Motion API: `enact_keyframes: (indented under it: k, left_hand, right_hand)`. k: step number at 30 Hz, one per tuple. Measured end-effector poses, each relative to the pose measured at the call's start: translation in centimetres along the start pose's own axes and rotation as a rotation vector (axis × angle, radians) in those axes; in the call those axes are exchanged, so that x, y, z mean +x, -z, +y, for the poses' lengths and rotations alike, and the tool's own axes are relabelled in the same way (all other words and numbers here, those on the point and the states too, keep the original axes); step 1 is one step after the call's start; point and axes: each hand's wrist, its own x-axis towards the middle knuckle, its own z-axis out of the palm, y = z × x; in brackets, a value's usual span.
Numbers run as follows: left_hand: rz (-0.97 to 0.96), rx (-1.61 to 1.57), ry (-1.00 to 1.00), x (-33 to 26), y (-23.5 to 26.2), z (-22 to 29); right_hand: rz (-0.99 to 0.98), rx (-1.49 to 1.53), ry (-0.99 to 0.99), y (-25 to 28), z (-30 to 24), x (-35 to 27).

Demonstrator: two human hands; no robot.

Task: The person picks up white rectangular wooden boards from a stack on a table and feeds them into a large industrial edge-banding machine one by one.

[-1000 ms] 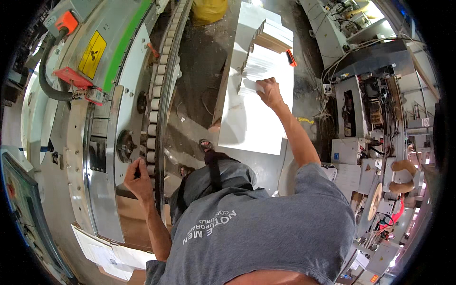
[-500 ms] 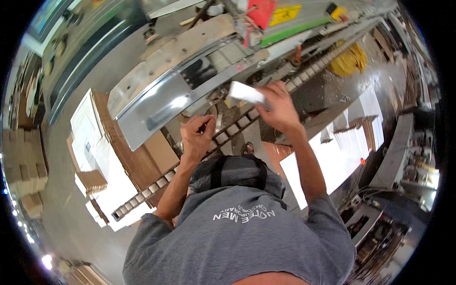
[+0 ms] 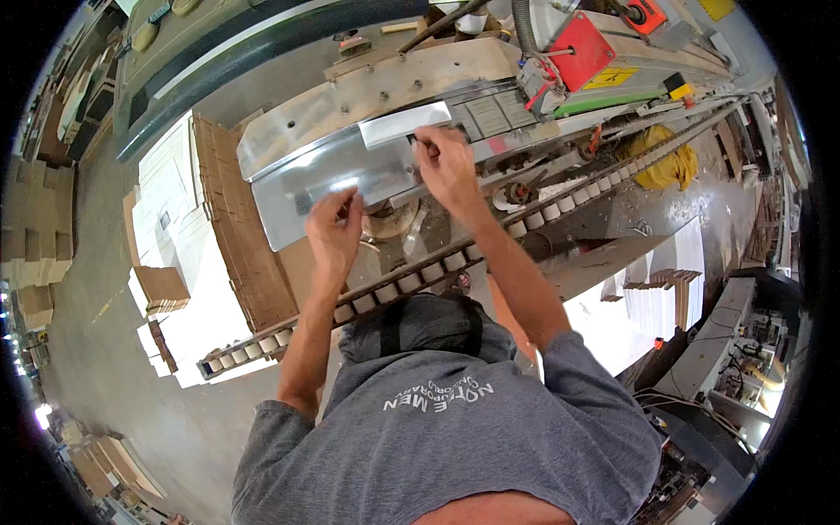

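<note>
A flat white carton piece [image 3: 404, 125] lies aslant on the shiny metal tray [image 3: 289, 197] of the machine in front of me. Just below its right end is my right hand [image 3: 451, 173], with bent fingers drawn together close to the carton's edge. The fingers do not wrap round the carton; whether they pinch anything small is hidden. Over the tray's near edge hovers my left hand [image 3: 335, 234], its fingers curled in toward the thumb. What it holds, if anything, I cannot make out.
A roller rail [image 3: 411, 282] crosses between me and the tray. To the left stands a stack of white and brown cardboard [image 3: 188, 236]; more white sheets [image 3: 669, 280] sit at the right. A red plate [image 3: 582, 51] and yellow cloth [image 3: 665, 162] are farther off.
The white carton piece was in my right hand and now lies on the tray. My right hand has moved left; my left hand has shifted slightly left. The whole view has swung.
</note>
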Motion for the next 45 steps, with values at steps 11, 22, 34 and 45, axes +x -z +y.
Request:
enact_keyframes:
  k: [11,22,34,45]
  left_hand:
    - [0.049,0.242,-0.301,8.5,-4.1,-2.1]
    - [-0.05,0.288,-0.333,9.5,-8.6,-1.0]
    - [-0.16,0.331,-0.445,12.0,-20.0,3.5]
    - [-0.279,0.244,-0.462,14.6,-27.3,7.7]
  right_hand:
    - [0.0,0.19,-0.413,-2.4,-1.8,-0.6]
    - [0.082,0.074,-0.351,-1.4,1.2,0.1]
    - [0.232,-0.108,-0.243,4.0,10.2,1.7]
    - [0.187,-0.033,-0.369,13.1,3.7,-7.0]
